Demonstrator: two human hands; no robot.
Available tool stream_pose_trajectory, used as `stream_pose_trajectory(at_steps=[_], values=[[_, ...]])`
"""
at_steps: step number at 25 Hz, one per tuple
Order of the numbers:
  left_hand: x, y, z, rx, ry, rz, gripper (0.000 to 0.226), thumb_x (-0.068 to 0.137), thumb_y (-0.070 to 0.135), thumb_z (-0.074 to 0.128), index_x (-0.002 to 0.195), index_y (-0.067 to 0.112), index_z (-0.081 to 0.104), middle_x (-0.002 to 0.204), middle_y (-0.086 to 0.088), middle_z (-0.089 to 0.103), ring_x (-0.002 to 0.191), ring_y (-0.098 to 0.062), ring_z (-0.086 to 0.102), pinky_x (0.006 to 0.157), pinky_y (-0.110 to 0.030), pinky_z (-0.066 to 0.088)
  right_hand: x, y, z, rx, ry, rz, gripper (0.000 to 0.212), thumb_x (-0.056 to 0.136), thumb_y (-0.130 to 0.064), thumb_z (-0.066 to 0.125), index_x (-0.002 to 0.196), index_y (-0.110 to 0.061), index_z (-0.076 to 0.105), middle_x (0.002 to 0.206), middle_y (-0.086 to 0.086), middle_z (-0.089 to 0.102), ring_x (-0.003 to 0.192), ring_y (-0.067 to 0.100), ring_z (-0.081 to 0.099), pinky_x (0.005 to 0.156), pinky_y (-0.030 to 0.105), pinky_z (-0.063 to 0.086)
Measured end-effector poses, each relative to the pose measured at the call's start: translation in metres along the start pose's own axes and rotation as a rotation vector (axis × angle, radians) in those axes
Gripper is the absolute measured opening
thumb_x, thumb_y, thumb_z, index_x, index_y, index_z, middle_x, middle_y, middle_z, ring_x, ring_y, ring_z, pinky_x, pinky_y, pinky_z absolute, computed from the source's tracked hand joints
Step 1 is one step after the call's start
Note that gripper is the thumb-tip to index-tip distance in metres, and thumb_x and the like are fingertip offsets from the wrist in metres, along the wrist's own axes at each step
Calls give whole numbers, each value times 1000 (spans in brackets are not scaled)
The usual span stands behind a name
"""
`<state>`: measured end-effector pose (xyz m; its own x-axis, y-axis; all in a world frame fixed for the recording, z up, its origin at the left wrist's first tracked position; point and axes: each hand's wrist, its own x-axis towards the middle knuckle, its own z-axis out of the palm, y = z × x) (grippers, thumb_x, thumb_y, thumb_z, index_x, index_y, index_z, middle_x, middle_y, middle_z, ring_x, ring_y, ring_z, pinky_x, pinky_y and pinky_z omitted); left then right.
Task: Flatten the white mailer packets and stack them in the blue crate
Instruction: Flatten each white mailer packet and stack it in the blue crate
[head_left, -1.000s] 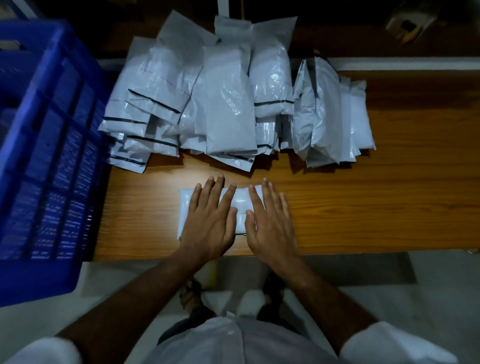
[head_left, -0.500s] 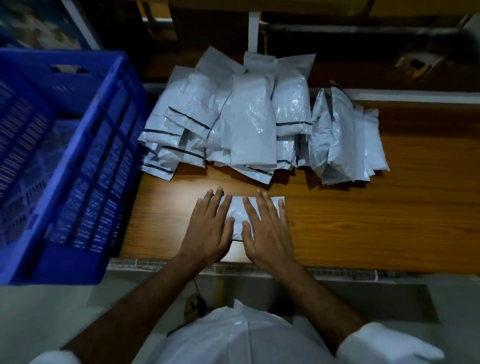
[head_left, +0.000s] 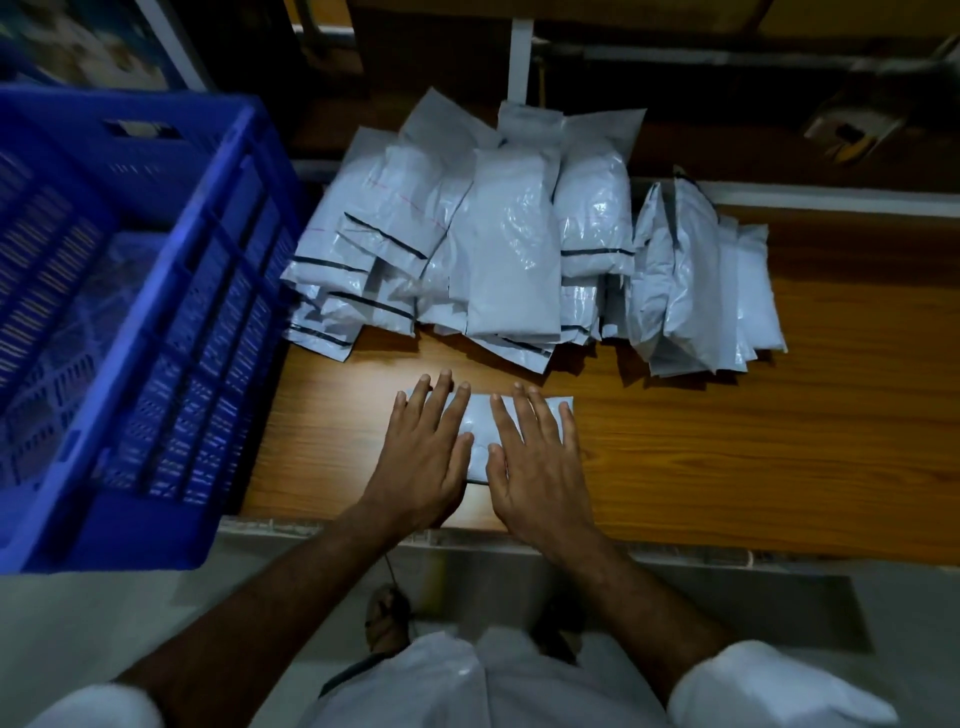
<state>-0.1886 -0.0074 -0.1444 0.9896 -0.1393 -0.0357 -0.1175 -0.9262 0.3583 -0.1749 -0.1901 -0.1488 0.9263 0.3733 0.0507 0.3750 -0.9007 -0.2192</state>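
Left hand (head_left: 423, 462) and right hand (head_left: 537, 465) lie palm-down, fingers straight and spread, pressing 1 glossy white mailer packet (head_left: 480, 431) flat on the wood-grain tabletop (head_left: 727, 467); neither grip closes.

Both bare forearms are reaching forward from white sleeves. The left hand (head_left: 423, 457) and right hand (head_left: 537, 462) are lying palm-down side by side, fingers straight and slightly spread, thumbs nearly touching.

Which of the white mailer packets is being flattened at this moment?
The lone packet near the table's front edge, lying apart from the heap behind it. The left hand and right hand press flat on it.
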Motion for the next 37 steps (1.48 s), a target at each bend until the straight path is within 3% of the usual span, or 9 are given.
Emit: stream_pose_trajectory(at_steps=[4, 8, 12, 15, 21, 26, 30, 32, 37], values=[[-15, -18, -16, 122, -132, 240, 81, 102, 68, 25, 164, 22, 0, 170, -5, -12, 157, -20, -15, 127, -44, -4, -2, 10, -2, 150, -55, -28, 65, 105, -46, 30, 166, -24, 21, 174, 4, 7, 161, 19, 2, 130, 51, 1], [-18, -24, -32, 230, -136, 359, 74, 104, 57, 24, 164, 21, 0, 168, -20, 11, 156, -32, 16, 126, -42, 14, -36, 26, -16, 142, -99, -125, 84, 96, -49, 47, 167, -25, 8, 175, 4, -5, 161, 16, -8, 129, 48, -8], [-20, -16, -46, 231, -153, 403, 88, 99, 52, 50, 163, 19, -2, 164, -23, 23, 146, -35, 39, 115, -43, 36, -43, 13, -21, -58, -41, -57, 94, 91, -34, 62, 167, -18, 9, 173, 18, 6, 160, 30, 14, 129, 52, 10], [-29, -14, -52, 275, -34, 474, 112, 80, 42, 83, 162, 13, 13, 160, -25, 32, 118, -32, 67, 86, -40, 60, -37, -1, -24, -107, -11, -40, 110, 75, -26, 83, 164, -14, 21, 169, 23, 19, 152, 33, 35, 123, 50, 24], [-40, -3, -82, 271, 124, 528, 120, 59, 46, 95, 155, 8, 33, 150, -24, 48, 63, -13, 68, 58, -23, 56, -42, -6, -57, -47, 46, -116, 102, 83, -24, 78, 164, -21, 18, 166, 16, 33, 122, 25, 64, 102, 43, 54], [-13, -12, -104, 163, 77, 407, 56, 95, 34, 66, 146, 22, 46, 118, -1, 69, 84, -11, 68, 68, -19, 48, -17, 8, -96, 116, -92, -179, 71, 95, -32, 58, 161, -25, 33, 136, 1, 61, 85, 2, 53, 61, 16, 43], [-8, -13, -59, 111, 198, 124, 42, 103, 39, 47, 138, 16, 58, 139, -12, 60, 125, -24, 56, 107, -39, 44, -4, 3, -67, -42, -7, -76, 68, 94, -30, 66, 157, -20, 41, 156, 13, 46, 139, 24, 46, 121, 46, 34], [-19, -12, -28, 78, 95, 79, 54, 106, 43, 31, 151, 17, 44, 159, -15, 39, 145, -27, 38, 119, -43, 30, -7, -15, -41, -24, 9, -32, 61, 98, -35, 54, 156, -20, 43, 164, 18, 35, 153, 31, 31, 128, 56, 15], [-22, -22, -8, -8, 47, 47, 59, 107, 42, 21, 160, 17, 27, 171, -6, 12, 158, -25, 7, 127, -45, 10, -7, -24, -1, 35, -9, 22, 63, 104, -42, 29, 164, -24, 27, 171, 13, 21, 159, 27, 16, 128, 55, 11]])
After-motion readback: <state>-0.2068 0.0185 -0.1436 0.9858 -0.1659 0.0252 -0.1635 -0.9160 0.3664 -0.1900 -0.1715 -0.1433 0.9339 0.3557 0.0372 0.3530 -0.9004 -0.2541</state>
